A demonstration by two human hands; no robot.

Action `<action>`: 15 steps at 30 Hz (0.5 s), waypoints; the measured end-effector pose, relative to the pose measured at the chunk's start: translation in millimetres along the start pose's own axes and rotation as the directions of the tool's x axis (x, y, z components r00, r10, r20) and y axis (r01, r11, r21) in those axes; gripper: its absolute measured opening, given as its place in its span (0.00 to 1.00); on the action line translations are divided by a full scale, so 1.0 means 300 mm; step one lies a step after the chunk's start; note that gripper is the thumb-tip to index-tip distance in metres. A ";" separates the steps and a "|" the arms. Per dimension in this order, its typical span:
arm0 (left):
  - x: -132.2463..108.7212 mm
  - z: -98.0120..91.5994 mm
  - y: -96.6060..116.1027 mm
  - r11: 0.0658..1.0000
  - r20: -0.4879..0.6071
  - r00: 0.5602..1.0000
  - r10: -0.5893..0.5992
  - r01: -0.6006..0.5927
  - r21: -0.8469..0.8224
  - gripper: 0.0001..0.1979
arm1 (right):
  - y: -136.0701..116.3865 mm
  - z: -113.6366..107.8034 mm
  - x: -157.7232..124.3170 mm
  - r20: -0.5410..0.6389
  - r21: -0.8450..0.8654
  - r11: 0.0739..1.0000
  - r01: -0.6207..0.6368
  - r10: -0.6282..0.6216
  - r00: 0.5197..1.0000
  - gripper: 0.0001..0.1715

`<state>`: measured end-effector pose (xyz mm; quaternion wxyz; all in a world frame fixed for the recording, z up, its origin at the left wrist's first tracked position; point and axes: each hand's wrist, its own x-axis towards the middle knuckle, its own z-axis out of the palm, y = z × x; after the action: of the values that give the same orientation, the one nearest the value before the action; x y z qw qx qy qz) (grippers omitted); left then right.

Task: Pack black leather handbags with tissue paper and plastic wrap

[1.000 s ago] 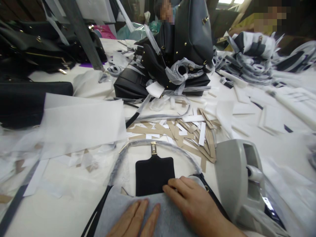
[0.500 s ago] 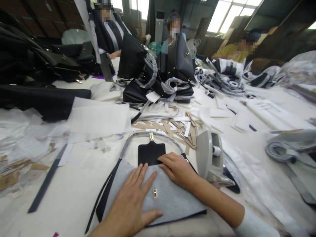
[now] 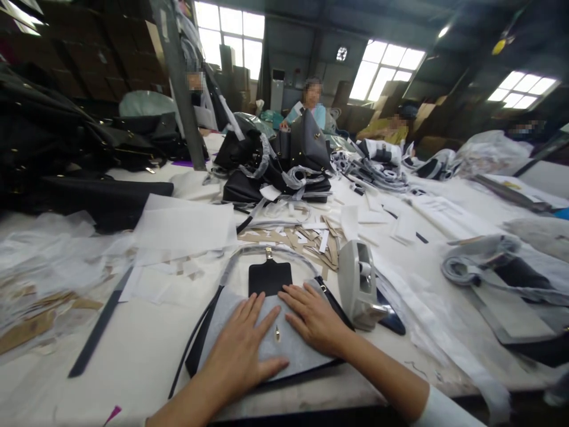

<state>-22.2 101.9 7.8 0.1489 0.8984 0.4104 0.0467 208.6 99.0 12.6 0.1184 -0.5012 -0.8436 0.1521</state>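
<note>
A black handbag (image 3: 198, 350) lies flat on the white table before me, with a pale grey sheet (image 3: 306, 360) over its front. Its black flap tab (image 3: 269, 278), tipped with a gold clasp (image 3: 268, 254), points away from me. A small gold turn-lock (image 3: 277, 333) pokes through the sheet. On the sheet's left part rests my left hand (image 3: 240, 344), flat with fingers spread. My right hand (image 3: 313, 317) also lies flat on it, its fingertips near the tab's lower edge. The bag's wrapped handle (image 3: 231, 264) arches behind the tab.
A grey tape dispenser (image 3: 353, 284) stands just right of the bag. Cardboard and paper scraps (image 3: 329, 243) lie behind it. Black bags (image 3: 306, 142) are piled farther back, near co-workers. White sheets (image 3: 186, 222) and a dark strip (image 3: 95, 332) lie to the left.
The view has tilted up and shifted, showing more of the room. My right hand has slid off the tab's edge and lies flatter on the sheet; my left hand stays spread there.
</note>
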 end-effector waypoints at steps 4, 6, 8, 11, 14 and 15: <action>0.003 0.006 -0.004 1.000 0.007 1.000 -0.007 0.007 -0.003 0.44 | 0.008 -0.009 0.024 -0.111 -0.014 1.000 -0.018 0.016 0.994 0.22; 0.001 0.012 -0.007 1.000 -0.004 1.000 -0.007 0.007 -0.009 0.43 | 0.012 -0.023 0.040 -0.105 -0.089 0.996 -0.027 0.018 0.994 0.19; -0.001 0.016 -0.010 1.000 -0.012 1.000 -0.007 0.007 -0.016 0.44 | 0.016 -0.044 0.057 -0.065 -0.193 0.980 -0.052 0.040 0.997 0.15; -0.004 0.017 -0.013 1.000 -0.010 1.000 -0.007 0.007 -0.025 0.44 | 0.033 -0.083 0.076 -0.037 -0.283 0.955 -0.086 0.079 0.996 0.11; -0.003 0.019 -0.017 0.999 -0.020 1.000 -0.005 0.004 -0.036 0.44 | 0.074 -0.122 0.091 -0.009 -0.294 0.953 -0.075 0.076 0.997 0.12; -0.002 0.020 -0.019 0.999 -0.027 1.000 -0.005 0.004 -0.038 0.44 | 0.092 -0.135 0.096 0.006 -0.293 0.953 -0.072 0.077 0.997 0.14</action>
<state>-25.5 103.4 0.5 0.1607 0.8938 0.4135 0.0663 231.7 142.5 40.9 0.0298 -0.5435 -0.8382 0.0344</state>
